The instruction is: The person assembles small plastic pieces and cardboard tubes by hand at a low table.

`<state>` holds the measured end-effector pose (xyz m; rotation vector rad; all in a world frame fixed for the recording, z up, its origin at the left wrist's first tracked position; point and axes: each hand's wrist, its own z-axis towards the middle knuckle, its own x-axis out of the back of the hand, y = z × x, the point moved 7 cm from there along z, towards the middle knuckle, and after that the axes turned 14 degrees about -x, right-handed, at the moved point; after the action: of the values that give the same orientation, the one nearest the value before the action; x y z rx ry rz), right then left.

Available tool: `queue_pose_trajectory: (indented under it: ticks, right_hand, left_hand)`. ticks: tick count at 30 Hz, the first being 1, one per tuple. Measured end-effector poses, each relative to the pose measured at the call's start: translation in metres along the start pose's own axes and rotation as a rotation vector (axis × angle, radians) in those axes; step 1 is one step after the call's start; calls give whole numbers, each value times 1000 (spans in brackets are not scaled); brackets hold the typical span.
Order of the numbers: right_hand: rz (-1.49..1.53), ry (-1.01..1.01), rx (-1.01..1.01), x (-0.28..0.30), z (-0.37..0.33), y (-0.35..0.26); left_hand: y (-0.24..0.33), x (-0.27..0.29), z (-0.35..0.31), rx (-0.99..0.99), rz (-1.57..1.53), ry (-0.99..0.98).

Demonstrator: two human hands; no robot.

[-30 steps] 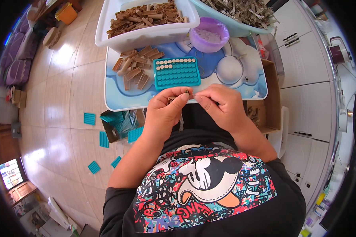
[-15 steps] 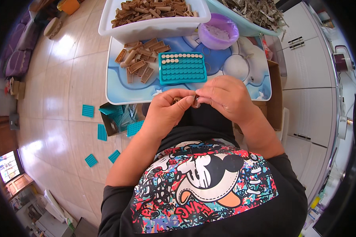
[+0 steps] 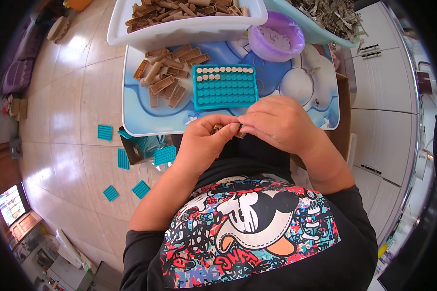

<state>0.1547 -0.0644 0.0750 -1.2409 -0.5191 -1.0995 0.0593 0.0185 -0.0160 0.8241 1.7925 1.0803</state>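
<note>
fingertips [image 3: 229, 130] pinched close, left hand [image 3: 200, 139] and right hand [image 3: 282, 122] hold brown piece [image 3: 217, 129]

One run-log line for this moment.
left hand: holding brown piece; right hand: meeting left; teal tray: on table; white discs: top row, part of second; brown pieces: piled left of tray

Pale tiled floor [image 3: 65, 128], purple sofa [image 3: 17, 76], white cabinets [image 3: 386, 89].
At upper left, a round stool [image 3: 58, 29] stands near the sofa, and an orange tub [image 3: 77, 4] is cut off by the upper edge. Small cartons [image 3: 22, 107] sit below the sofa; farther down, a window [image 3: 10, 205] shines brightly. On the right, the cabinets bear dark handles [image 3: 371, 169]; past them, near the dim rim, shows a dark red object [image 3: 424, 82], too cropped to identify.
</note>
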Motion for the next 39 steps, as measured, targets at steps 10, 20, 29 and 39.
queue_pose_trajectory:
  ticks: [10,20,29,39]
  right_hand:
    - [331,-145,-157,-10,-3,23]
    - [254,121,-366,-6,-9,27]
    - [317,362,-355,-3,-15,29]
    - [590,113,-315,-14,-8,16]
  left_hand:
    - [1,0,5,-33,-2,4]
    - [15,-8,4,-153,113,85]
    - [37,-15,-5,-401,583,10]
    - [13,4,5,-81,-463,239]
